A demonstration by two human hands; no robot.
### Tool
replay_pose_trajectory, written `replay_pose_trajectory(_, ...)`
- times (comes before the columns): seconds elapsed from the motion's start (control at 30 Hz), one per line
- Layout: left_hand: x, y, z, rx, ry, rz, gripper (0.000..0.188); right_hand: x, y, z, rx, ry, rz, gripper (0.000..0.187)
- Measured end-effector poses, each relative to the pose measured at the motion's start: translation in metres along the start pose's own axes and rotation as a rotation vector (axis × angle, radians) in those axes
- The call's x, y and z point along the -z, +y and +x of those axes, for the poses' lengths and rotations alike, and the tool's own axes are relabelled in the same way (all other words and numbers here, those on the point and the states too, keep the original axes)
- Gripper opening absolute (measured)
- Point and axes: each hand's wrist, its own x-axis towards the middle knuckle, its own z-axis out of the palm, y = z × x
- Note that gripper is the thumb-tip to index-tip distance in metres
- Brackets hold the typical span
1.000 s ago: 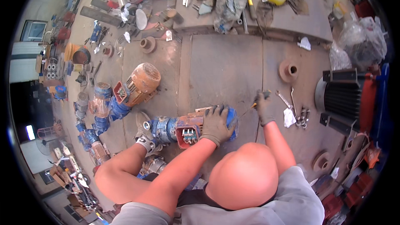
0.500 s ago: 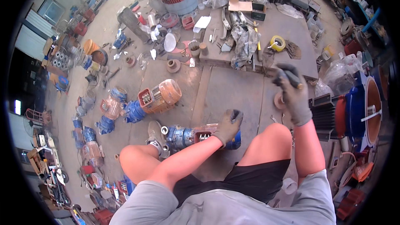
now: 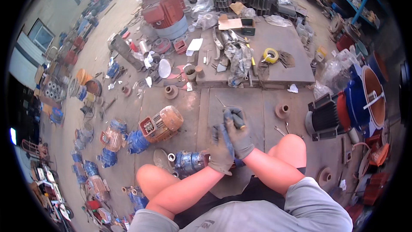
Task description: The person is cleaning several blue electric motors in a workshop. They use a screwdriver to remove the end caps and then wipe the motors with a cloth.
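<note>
My gloved right hand [image 3: 241, 139] is closed round the dark handle of a screwdriver [image 3: 220, 102]. Its thin shaft points up and to the left, and the yellowish handle end shows at the right of the fist. My left hand [image 3: 220, 152], also gloved, is close against the right one, its fingers stretched upward and slightly blurred; nothing shows in it. Under my hands, between my bent legs, lies a blue electric motor [image 3: 189, 163], its right part largely hidden by my left hand and forearms.
Rusty orange and blue motors [image 3: 165, 124] lie on the floor to the left. Ahead is a low metal platform [image 3: 283, 75] with yellow tape [image 3: 270, 55] and crumpled plastic. A flanged part [image 3: 282, 110] and wrenches lie right; a big black-and-blue motor [image 3: 328, 116] stands beyond.
My right hand has swung in from the right with the screwdriver to meet the left hand. My left hand has lifted off the blue motor and moved a little left. The view has shifted.
</note>
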Motion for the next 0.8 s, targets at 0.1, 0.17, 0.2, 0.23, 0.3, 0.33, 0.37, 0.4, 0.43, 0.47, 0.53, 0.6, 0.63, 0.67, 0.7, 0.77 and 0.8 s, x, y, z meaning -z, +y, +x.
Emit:
replay_pose_trajectory(0.1,0.006,0.02,-0.001,0.213,-0.041,-0.229,0.042,0.002,-0.003,0.014,-0.234,-0.029,0.099,0.015)
replay_pose_trajectory(0.17,0.001,0.032,0.0,0.219,-0.064,-0.327,0.049,0.007,0.013,0.033,-0.227,-0.033,0.035,0.017)
replay_pose_trajectory(0.2,-0.004,0.037,0.003,0.158,-0.058,-0.377,0.051,0.008,0.02,0.043,-0.221,-0.04,0.009,0.019)
replay_pose_trajectory(0.23,-0.002,0.032,0.004,0.216,-0.088,-0.42,0.057,0.007,0.024,0.05,-0.21,-0.018,-0.028,0.02)
replay_pose_trajectory(0.3,0.008,0.041,0.004,0.221,-0.142,-0.211,0.062,0.007,0.029,0.063,-0.179,0.036,-0.109,0.023)
replay_pose_trajectory(0.33,0.01,0.047,0.006,0.223,-0.174,-0.111,0.064,0.008,0.028,0.067,-0.156,0.022,-0.142,0.024)
replay_pose_trajectory(0.37,0.011,0.042,0.004,0.152,-0.182,-0.065,0.063,0.01,0.025,0.07,-0.132,0.011,-0.173,0.024)
replay_pose_trajectory(0.4,0.012,0.04,0.003,0.078,-0.184,-0.02,0.062,0.012,0.022,0.072,-0.107,0.003,-0.206,0.024)
replay_pose_trajectory(0.43,0.017,0.04,0.003,0.179,-0.204,-0.066,0.061,0.013,0.025,0.076,-0.113,0.007,-0.203,0.026)
replay_pose_trajectory(0.47,0.021,0.041,0.003,0.28,-0.227,-0.112,0.06,0.014,0.022,0.077,-0.049,-0.028,-0.274,0.026)
replay_pose_trajectory(0.53,0.027,0.022,-0.002,0.078,-0.227,0.056,0.061,0.008,0.013,0.079,0.083,-0.104,-0.399,0.027)
replay_pose_trajectory(0.6,0.03,0.007,-0.008,-0.051,-0.232,0.18,0.062,0.015,0.027,0.084,0.08,-0.083,-0.458,0.028)
replay_pose_trajectory(0.63,0.032,0.006,-0.006,-0.075,-0.23,0.23,0.062,0.016,0.033,0.085,0.084,-0.081,-0.458,0.028)
replay_pose_trajectory(0.67,0.034,0.007,-0.004,-0.018,-0.198,0.2,0.063,0.018,0.036,0.083,0.086,-0.08,-0.459,0.028)
replay_pose_trajectory(0.7,0.035,0.008,0.0,0.032,-0.165,0.164,0.064,0.013,0.035,0.076,0.052,-0.079,-0.364,0.029)
replay_pose_trajectory(0.77,0.04,0.012,0.002,0.319,-0.039,-0.061,0.065,-0.013,0.018,0.048,-0.161,-0.06,-0.112,0.036)
replay_pose_trajectory(0.8,0.042,0.015,0.006,0.338,0.003,0.0,0.063,-0.02,0.013,0.037,-0.273,-0.052,0.015,0.041)
